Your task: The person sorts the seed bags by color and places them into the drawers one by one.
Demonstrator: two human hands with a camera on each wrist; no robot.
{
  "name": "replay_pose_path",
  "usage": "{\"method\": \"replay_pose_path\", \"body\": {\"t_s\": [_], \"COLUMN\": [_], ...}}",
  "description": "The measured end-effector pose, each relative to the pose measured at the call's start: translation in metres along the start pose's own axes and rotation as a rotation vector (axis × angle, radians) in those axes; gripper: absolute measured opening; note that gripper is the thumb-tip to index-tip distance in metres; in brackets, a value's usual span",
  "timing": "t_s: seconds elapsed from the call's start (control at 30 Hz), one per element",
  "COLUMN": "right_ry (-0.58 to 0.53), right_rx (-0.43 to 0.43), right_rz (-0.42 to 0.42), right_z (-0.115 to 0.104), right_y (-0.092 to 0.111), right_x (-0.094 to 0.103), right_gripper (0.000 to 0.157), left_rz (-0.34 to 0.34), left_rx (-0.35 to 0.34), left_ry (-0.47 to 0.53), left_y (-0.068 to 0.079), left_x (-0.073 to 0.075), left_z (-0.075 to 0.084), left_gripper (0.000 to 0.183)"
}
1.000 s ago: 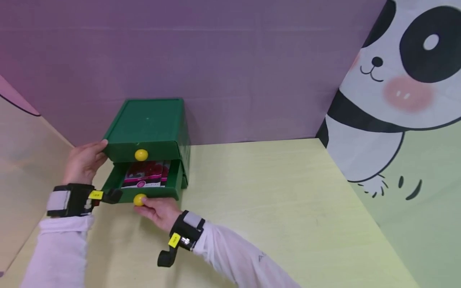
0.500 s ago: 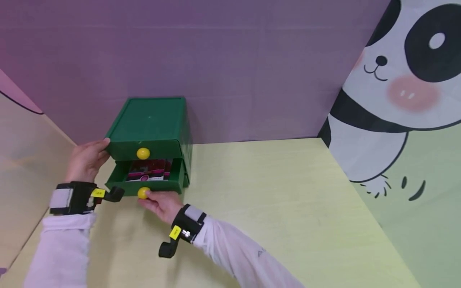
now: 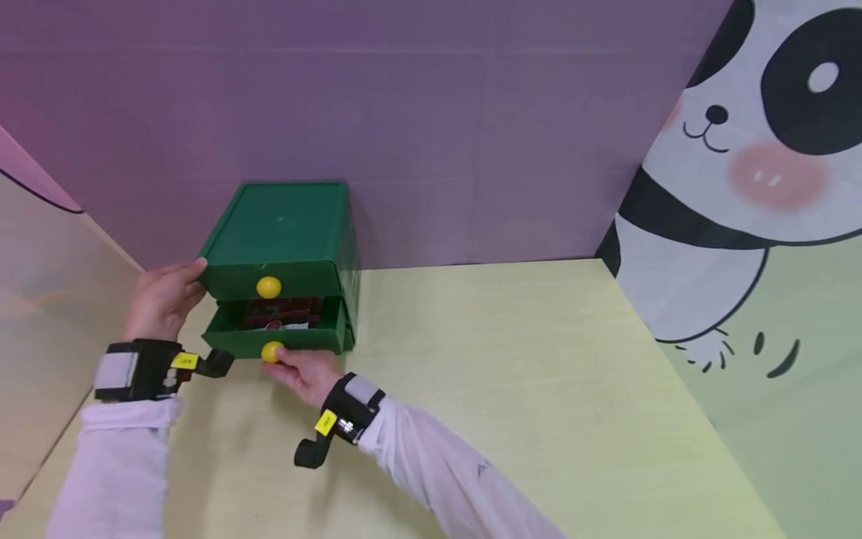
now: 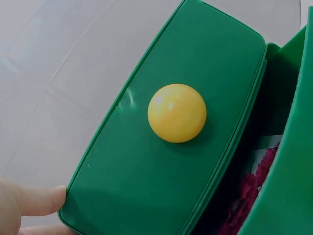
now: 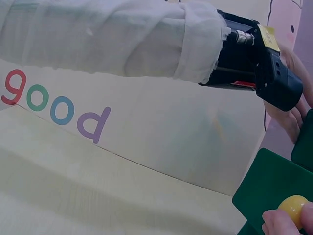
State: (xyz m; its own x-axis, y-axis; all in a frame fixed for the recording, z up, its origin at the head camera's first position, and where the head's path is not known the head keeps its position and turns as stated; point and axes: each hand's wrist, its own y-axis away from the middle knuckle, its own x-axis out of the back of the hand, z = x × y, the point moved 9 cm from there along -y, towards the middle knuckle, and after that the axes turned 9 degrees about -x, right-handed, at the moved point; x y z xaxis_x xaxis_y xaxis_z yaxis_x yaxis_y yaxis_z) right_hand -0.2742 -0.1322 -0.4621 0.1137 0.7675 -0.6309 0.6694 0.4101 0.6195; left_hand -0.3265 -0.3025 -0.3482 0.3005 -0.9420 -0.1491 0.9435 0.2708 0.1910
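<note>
A green two-drawer cabinet stands at the back left. Its upper drawer is shut, with a yellow knob on the front. The lower drawer sticks part way out and shows a dark red and pink packet inside. My right hand pinches the lower drawer's round yellow knob between thumb and fingers. At the cabinet's upper left front corner, my left hand rests with straight digits, one fingertip right at the edge; the rest of its fingers are partly hidden.
The cabinet stands on a pale wooden table near a purple backdrop. A panda-printed sheet borders the right side. To the left rises a pale sheet with coloured letters. Both wrists wear black camera straps.
My right hand has pushed the lower drawer inward, so less of the packet shows. My left hand has stayed at the cabinet corner. The head view has shifted slightly.
</note>
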Motion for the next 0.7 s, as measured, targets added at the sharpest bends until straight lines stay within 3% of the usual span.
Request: {"method": "replay_pose_path", "body": {"t_s": [0.7], "right_ry": [0.022], "right_rx": [0.063], "right_rz": [-0.004], "right_z": [-0.012], "right_y": [-0.023], "right_x": [0.0], "right_gripper": [0.02], "left_rz": [-0.01], "left_rx": [0.003], "left_ry": [0.01], "left_y": [-0.015], "left_x": [0.005], "left_z": [-0.011], "left_gripper": [0.088]}}
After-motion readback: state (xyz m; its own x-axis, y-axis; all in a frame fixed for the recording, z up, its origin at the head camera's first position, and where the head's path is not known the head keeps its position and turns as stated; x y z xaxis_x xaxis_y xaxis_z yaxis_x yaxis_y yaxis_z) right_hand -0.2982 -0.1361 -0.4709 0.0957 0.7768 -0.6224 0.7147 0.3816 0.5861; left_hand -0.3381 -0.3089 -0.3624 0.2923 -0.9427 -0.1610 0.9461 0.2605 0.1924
